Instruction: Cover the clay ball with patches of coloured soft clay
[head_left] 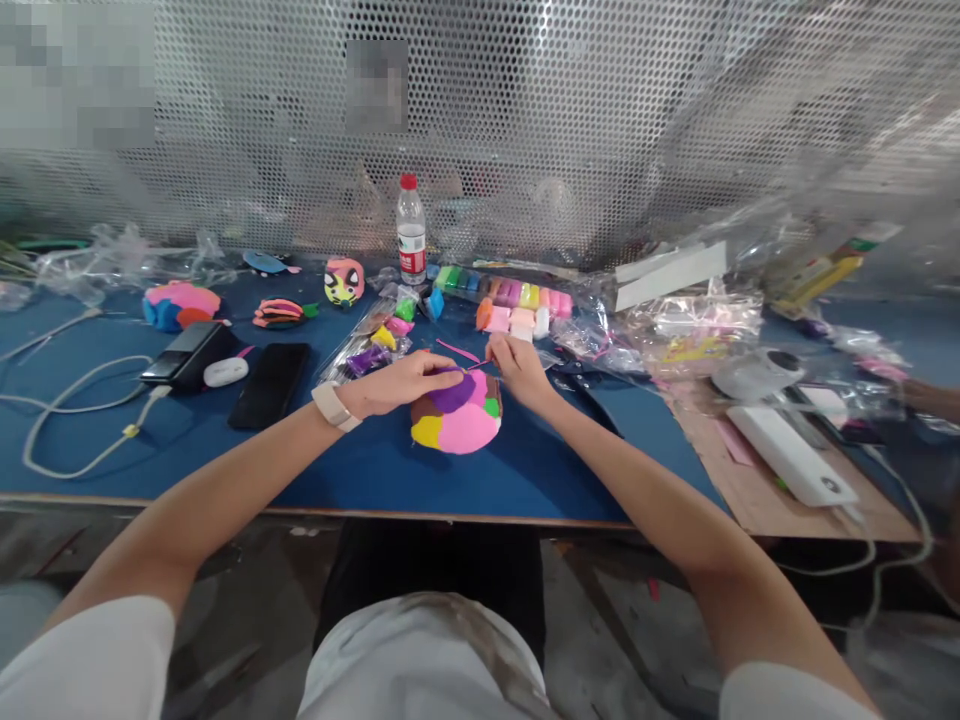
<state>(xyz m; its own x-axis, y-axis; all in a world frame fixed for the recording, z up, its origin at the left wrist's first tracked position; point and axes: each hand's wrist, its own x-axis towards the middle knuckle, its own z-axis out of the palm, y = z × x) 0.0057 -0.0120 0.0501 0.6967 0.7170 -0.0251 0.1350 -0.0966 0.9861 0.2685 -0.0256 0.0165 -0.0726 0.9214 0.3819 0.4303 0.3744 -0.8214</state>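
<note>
A rounded, multicoloured modelling-clay piece [469, 428] lies on the blue table in front of me, with pink, yellow, purple, brown and green areas. My left hand [409, 382] holds it at its upper left, with the thumb and fingers on the purple clay [452, 396]. At the far edge of the piece, my right hand [520, 368] is closed in a pinch on a thin stick-like tool [478, 365], whose tip points at the purple area. Just beyond the hands lies a slim magenta tool [457, 350].
Clay packs [510, 292] and small clay lumps [384, 337] lie beyond my hands, near a water bottle [412, 235]. Finished clay figures [181, 304] stand at the back left. A black phone [270, 385] and cables are left; a white power bank [791, 455] lies on cardboard at right.
</note>
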